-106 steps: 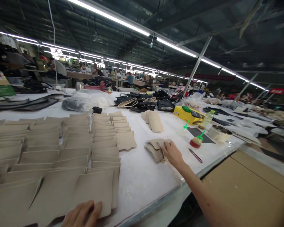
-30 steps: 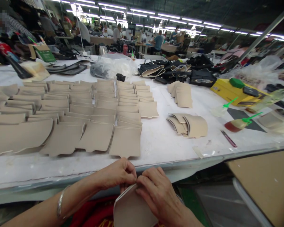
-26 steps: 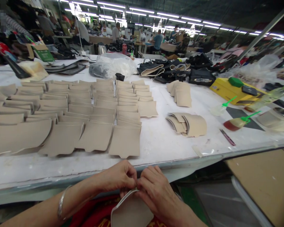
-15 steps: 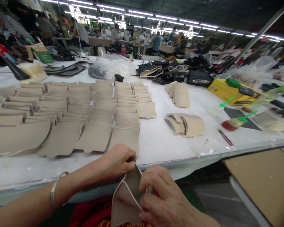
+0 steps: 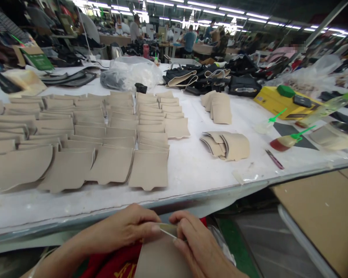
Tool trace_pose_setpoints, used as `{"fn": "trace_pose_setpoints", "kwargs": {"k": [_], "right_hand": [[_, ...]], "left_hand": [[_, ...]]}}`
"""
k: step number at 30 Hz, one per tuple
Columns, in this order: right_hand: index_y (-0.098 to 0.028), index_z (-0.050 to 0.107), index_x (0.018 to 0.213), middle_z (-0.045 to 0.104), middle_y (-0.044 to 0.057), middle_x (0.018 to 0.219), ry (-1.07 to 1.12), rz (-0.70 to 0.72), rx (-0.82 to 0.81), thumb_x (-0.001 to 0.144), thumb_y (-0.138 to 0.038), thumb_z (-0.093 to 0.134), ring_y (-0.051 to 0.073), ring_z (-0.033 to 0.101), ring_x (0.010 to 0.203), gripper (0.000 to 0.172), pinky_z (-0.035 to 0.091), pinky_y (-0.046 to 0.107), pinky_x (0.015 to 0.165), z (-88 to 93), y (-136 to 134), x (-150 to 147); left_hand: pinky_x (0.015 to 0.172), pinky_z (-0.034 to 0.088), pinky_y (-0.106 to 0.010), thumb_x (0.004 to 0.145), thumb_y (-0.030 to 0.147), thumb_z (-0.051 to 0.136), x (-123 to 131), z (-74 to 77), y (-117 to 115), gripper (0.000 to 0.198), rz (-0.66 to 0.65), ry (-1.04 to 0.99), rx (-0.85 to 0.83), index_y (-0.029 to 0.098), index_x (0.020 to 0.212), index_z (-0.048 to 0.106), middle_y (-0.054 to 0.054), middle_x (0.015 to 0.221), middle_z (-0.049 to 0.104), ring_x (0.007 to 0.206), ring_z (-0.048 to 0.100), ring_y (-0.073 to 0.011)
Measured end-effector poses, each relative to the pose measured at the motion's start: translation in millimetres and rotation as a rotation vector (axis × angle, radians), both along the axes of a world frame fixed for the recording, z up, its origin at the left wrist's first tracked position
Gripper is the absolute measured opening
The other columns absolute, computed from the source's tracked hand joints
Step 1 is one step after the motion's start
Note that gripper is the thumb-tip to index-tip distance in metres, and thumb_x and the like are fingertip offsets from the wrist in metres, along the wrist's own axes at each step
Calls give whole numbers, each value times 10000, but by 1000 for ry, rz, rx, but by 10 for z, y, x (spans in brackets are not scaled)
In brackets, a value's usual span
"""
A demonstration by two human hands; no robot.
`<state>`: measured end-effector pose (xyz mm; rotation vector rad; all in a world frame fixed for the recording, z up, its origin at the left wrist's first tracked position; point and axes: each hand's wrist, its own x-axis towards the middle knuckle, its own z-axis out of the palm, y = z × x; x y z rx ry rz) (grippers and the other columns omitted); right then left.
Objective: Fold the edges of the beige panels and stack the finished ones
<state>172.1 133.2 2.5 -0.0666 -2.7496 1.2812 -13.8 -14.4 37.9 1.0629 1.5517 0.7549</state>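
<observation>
- The beige piece [image 5: 159, 258] sits low in front of me, below the near rim of the tabletop [image 5: 104, 218] and over a red cloth [image 5: 116, 264] on my lap. Half a second ago it stood open, with one flap lifted up to the rim. Now it has dropped and lies nearly flat, and only its top edge shows as a thin line between my fingertips.
- My left hand [image 5: 124, 231] is closed in a pinch on that top edge, thumb tip pressed to it. Before, it was a fist over the upper corner.
- My right hand [image 5: 200, 247] meets it from the other side, also pinched shut on the same edge, so the two sets of fingertips almost touch.
- I judge from this that the two layers have been brought together and are being pressed along the edge.
- On the tabletop nothing has shifted. The rows of flat beige pieces [image 5: 104, 127] lie overlapped to the left, and the folded stack [image 5: 226, 144] sits to the right, well apart from my hands.
- Farther right lie a glue bottle [image 5: 281, 143] and a pink tool [image 5: 274, 159], both untouched.
</observation>
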Motion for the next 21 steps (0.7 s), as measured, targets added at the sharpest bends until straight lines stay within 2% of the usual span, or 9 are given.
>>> {"fn": "trace_pose_setpoints", "kwargs": {"k": [2,5,11,21], "right_hand": [[-222,396,885,582,53,1059,-26,11,-3,895,-101,400,206,557,948,122,445,328,815,9,1,-8],[-220,400,875,582,41,972,-60,28,-6,918,-126,372,200,530,852,107,429,325,750,-2,-4,-48],[-216,377,813,534,22,843,-79,7,-25,940,-146,349,176,470,754,148,386,292,676,-20,-37,-95],[-207,427,821,527,7,862,-258,-9,-164,938,-124,438,168,468,806,144,379,285,721,92,-9,-115]], "left_hand": [[658,376,-212,851,301,581,53,17,-66,187,55,69,-60,203,933,717,21,827,663,766,553,-161],[653,364,-214,837,205,534,111,-30,-98,185,104,149,-49,188,850,718,25,800,675,764,577,-160],[626,367,-203,840,211,524,108,-125,-96,193,100,83,-40,164,789,704,30,741,647,724,568,-146],[628,383,-191,751,134,524,145,-137,-28,190,74,32,-37,165,781,710,44,721,626,712,559,-137]]}}
